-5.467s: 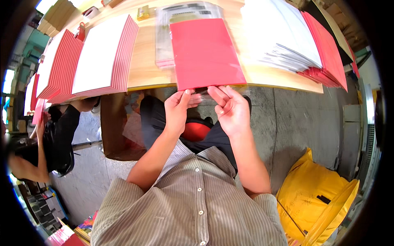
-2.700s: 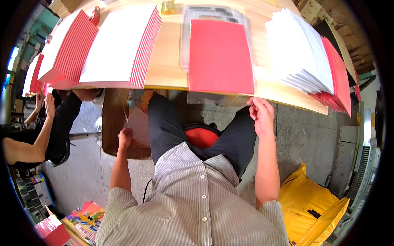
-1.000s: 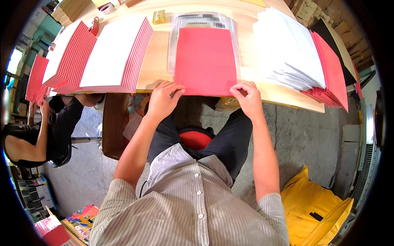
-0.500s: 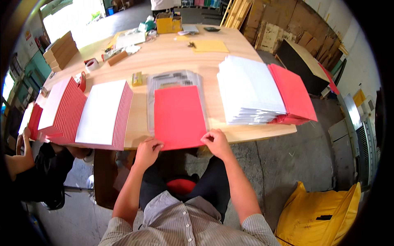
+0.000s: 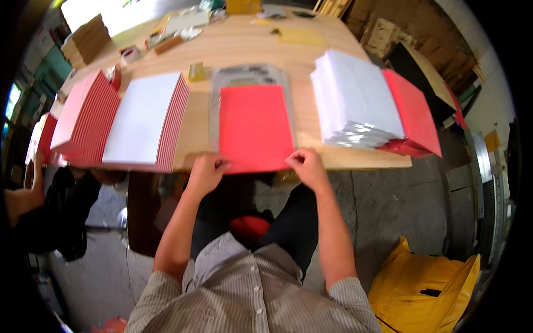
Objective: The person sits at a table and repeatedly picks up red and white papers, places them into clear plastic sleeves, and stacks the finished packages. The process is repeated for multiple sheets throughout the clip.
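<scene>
- Head view: both arms (image 5: 340, 238) reach forward.
- Left hand (image 5: 207, 173) pinches the near left corner of the red card (image 5: 256, 127).
- Right hand (image 5: 308, 169) pinches its near right corner.
- The card lies on clear plastic sleeves (image 5: 215, 119) at the edge of the wooden table (image 5: 194, 133).

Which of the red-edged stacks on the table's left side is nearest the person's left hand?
The rightmost of them, the white-topped stack, just left of the left hand; the others stand farther left.
</scene>
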A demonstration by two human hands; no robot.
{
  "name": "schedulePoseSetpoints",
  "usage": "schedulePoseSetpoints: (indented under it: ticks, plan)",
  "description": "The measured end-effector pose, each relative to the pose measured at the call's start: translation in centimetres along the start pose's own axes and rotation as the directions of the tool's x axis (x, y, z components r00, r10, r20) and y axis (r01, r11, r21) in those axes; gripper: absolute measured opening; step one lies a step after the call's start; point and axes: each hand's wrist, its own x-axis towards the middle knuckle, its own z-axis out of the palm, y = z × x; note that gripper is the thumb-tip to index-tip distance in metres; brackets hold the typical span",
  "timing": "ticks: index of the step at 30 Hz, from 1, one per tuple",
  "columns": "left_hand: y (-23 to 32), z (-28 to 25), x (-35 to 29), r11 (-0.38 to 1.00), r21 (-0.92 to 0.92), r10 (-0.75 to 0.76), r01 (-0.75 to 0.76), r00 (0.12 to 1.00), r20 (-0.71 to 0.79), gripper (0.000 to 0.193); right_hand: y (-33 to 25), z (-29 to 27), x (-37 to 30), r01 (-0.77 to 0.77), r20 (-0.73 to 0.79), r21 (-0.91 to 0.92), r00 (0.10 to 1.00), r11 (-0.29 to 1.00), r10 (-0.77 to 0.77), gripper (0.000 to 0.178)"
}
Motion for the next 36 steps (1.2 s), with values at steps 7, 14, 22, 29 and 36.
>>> schedulePoseSetpoints:
  ticks: [7,14,22,29,36]
  plan:
    - [0.5,0.1,0.1,0.999,-0.036,-0.004,0.003,1.000,-0.016,0.016,0.0,-0.3,0.4,-0.077,0.041,-0.084,0.996,0.993,0.081,0.019]
    - [0.8,-0.2,0.5,0.998,-0.046,-0.050,0.051,0.999,0.012,0.018,0.4,0.1,1.1,-0.118,0.036,-0.087,0.992,0.989,0.122,0.021]
    - [1.1,-0.1,0.9,0.996,0.009,-0.088,0.087,0.995,0.041,0.017,0.6,-0.1,2.0,-0.225,0.022,-0.217,0.972,0.950,0.235,0.022]
    - [1.1,-0.4,1.4,0.989,0.136,-0.072,0.064,0.996,0.060,0.021,0.9,-0.4,3.3,-0.308,0.029,-0.317,0.942,0.897,0.334,0.029]
    - [0.4,-1.2,1.3,0.992,0.039,-0.123,0.121,0.992,0.040,0.028,1.9,-1.5,3.5,-0.266,-0.033,-0.245,0.963,0.932,0.266,0.031]
